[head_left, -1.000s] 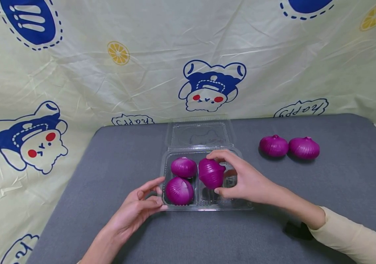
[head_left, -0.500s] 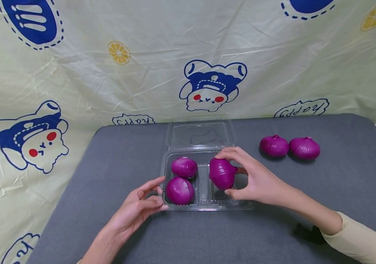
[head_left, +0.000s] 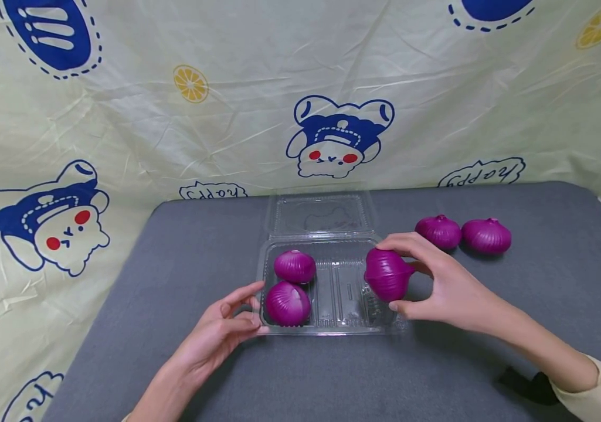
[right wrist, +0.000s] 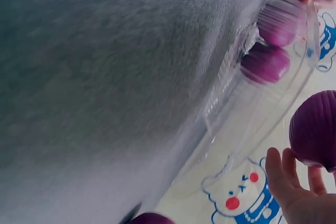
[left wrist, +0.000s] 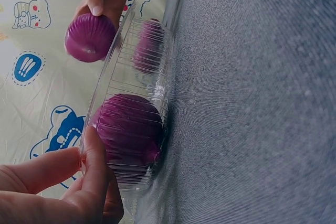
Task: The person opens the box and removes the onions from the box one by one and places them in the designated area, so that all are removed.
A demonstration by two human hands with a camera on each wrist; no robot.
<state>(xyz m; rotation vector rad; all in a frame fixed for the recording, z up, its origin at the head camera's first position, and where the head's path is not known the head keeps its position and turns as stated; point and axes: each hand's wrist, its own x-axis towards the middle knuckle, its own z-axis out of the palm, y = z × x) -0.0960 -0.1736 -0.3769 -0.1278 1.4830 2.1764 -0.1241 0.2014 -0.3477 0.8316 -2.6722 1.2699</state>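
Observation:
A clear plastic container (head_left: pixel 332 331) with its lid (head_left: pixel 321 214) folded back stands on the table. On its left side lie two purple onions, a farther onion (head_left: pixel 294 266) and a nearer onion (head_left: pixel 287 304). My left hand (head_left: pixel 228 319) pinches the container's left rim between thumb and fingers, as the left wrist view also shows. Over the container's right part, my right hand (head_left: pixel 437 284) holds another onion (head_left: pixel 387 274) tilted on its side, thumb below and fingers above. In the left wrist view, that held onion (left wrist: pixel 90 38) is above the rim.
Two more onions, a left one (head_left: pixel 438 232) and a right one (head_left: pixel 486 237), sit side by side on the grey tabletop (head_left: pixel 184 252) at the back right. Behind the table hangs a pale printed cloth (head_left: pixel 237 135).
My right hand has moved to the right with the held onion, from the container's middle to above its right edge. The left hand and the other onions have stayed put.

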